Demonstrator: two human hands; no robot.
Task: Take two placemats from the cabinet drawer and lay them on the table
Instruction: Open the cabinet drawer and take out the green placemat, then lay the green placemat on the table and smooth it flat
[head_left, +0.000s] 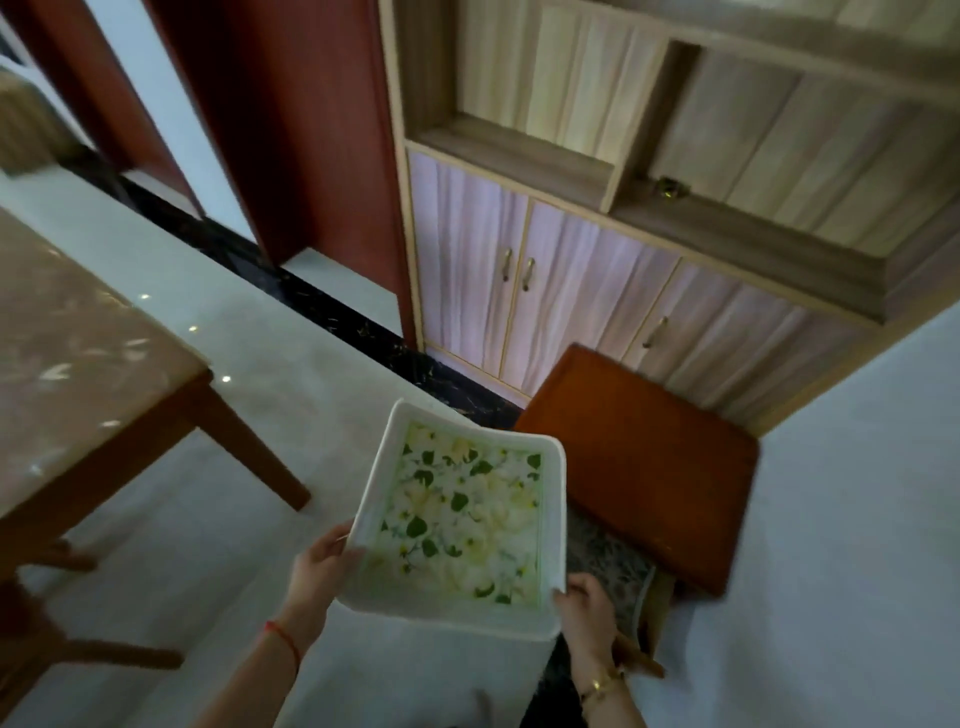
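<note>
Both grips: the left grip (324, 558) and the right grip (584, 603) each pinch a near corner of the white-bordered, flower-printed flexible placemat (467, 514), which sags in the air between them.
Placemat count: one sheet shows; I cannot tell whether a second lies beneath it.
Done: the fetching looks finished for at least this one.
Left: laying it on the brown marbled, wood-framed table (78, 338) off to the left; no placemat shows on the part in view.
Cut off: the table runs out of frame at the left.
Hard to make out: a dark speckled patch (613, 566) below the right grip, beside the orange-brown wooden stool seat (639, 467), is too blurred to name.
Far: the pale wood-grain cabinet (571, 291) shows closed doors; no drawer is visible.
</note>
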